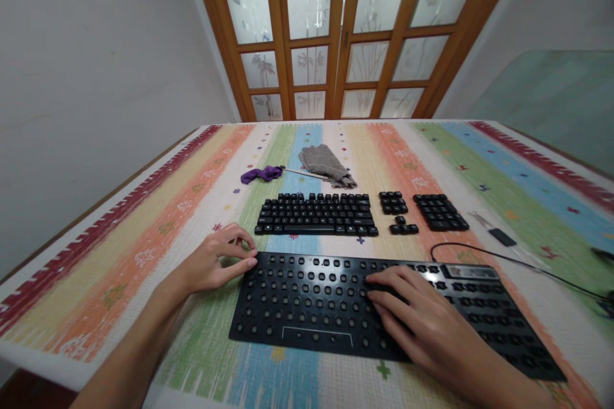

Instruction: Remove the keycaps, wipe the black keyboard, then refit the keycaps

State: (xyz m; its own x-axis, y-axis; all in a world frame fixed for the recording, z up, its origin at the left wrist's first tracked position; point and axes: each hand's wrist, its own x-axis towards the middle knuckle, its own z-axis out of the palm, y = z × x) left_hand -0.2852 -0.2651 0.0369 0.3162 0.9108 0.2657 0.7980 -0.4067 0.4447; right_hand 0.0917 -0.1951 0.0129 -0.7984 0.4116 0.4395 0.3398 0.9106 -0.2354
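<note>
A black keyboard base [307,294] without its keycaps lies at the front of the table, its rows of switch posts bare. My left hand [223,255] is at its upper left corner, with thumb and index finger brought together at the edge. My right hand [417,307] lies over the base right of its middle, fingers stretched out flat and palm down, hiding part of the posts. Behind the base, black keycaps [316,214] are laid out in keyboard order. Smaller groups sit to the right: navigation keycaps [393,203], arrow keycaps [403,228] and number pad keycaps [440,212].
A grey cloth [326,165], a purple cloth [261,174] and a thin stick [304,172] lie farther back. Right of the keycaps is a tool with a black handle [502,236]. A black cable [522,262] runs from the base to the right. A striped tablecloth [192,358] covers the table.
</note>
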